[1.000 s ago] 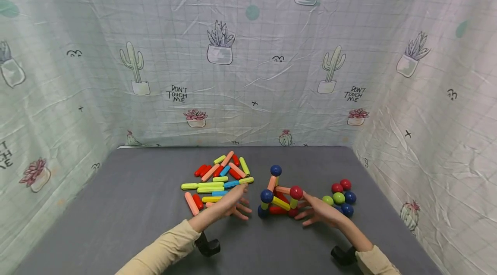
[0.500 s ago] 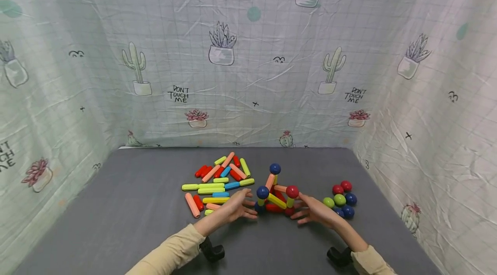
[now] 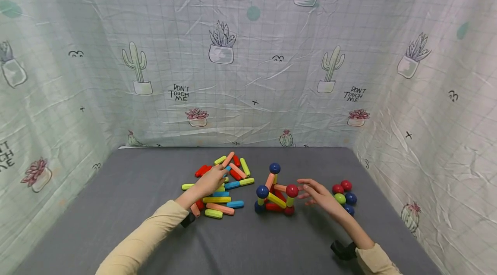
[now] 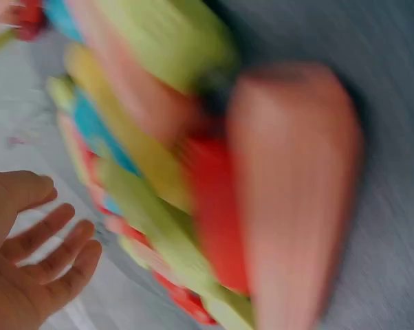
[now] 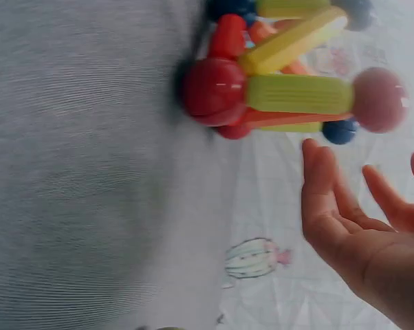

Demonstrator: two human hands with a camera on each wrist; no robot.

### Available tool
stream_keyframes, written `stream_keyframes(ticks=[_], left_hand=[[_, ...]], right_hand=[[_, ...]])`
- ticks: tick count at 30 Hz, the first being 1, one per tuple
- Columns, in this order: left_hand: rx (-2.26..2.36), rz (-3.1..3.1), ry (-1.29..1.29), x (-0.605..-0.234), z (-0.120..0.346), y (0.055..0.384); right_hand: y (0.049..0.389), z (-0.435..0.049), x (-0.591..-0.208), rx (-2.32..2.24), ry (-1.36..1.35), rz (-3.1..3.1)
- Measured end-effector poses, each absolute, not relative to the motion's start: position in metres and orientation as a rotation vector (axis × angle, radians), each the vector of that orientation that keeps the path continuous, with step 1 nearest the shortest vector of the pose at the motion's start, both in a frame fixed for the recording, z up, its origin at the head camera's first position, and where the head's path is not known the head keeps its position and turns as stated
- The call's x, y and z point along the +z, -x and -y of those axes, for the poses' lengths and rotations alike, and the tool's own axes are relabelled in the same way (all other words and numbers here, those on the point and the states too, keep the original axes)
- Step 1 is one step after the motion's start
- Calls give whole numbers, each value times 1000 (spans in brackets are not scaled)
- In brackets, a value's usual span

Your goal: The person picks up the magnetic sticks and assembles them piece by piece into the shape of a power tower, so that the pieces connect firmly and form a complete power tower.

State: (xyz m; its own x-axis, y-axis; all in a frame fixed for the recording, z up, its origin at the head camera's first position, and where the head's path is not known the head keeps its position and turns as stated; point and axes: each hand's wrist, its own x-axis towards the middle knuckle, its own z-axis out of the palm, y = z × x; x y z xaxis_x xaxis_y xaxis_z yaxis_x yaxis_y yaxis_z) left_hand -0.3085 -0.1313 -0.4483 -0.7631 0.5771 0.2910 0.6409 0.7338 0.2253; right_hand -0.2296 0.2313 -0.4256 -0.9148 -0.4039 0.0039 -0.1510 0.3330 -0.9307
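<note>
Sticks (image 3: 216, 200) lie beneath my spread left hand (image 3: 209, 181); my right hand (image 3: 321, 199), also spread, hovers right of the ball-and-stick frame (image 3: 276, 200).

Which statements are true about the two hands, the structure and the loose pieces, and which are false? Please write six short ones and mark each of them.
1. In the head view, the structure stands between the left hand and the right hand. True.
2. The right hand holds a stick. False: it holds nothing.
3. In the head view, the left hand hides some of the loose sticks. True.
4. Every ball belongs to the structure. False: several loose balls lie to its right.
5. The structure includes a blue ball and a red ball. True.
6. All loose sticks are blue. False: red and yellow ones lie there too.
</note>
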Motion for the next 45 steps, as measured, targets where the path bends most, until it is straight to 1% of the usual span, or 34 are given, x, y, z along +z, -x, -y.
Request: stream_keyframes(ticks=[4, 10, 14, 16, 25, 30, 38, 45], left_hand=[[-162, 2755, 1021, -460, 139, 317], [-100, 2751, 1023, -469, 136, 321], [-106, 2780, 1018, -471, 134, 323], [-87, 2812, 1008, -471, 133, 324], [84, 2699, 979, -466, 133, 321], [-103, 2527, 1014, -448, 121, 312], [-556, 2281, 1128, -410, 74, 283], [-851, 2238, 1296, -399, 44, 258]], right_hand=[[229, -230, -417, -1679, 612, -2439], [224, -223, -412, -1579, 753, -2607], [223, -219, -412, -1522, 782, -2688], [219, -216, -406, -1512, 787, -2704], [225, -219, -413, -1483, 774, -2733], [224, -218, -412, -1463, 740, -2744], [224, -216, -410, -1448, 741, -2756], [225, -214, -412, -1436, 818, -2784]])
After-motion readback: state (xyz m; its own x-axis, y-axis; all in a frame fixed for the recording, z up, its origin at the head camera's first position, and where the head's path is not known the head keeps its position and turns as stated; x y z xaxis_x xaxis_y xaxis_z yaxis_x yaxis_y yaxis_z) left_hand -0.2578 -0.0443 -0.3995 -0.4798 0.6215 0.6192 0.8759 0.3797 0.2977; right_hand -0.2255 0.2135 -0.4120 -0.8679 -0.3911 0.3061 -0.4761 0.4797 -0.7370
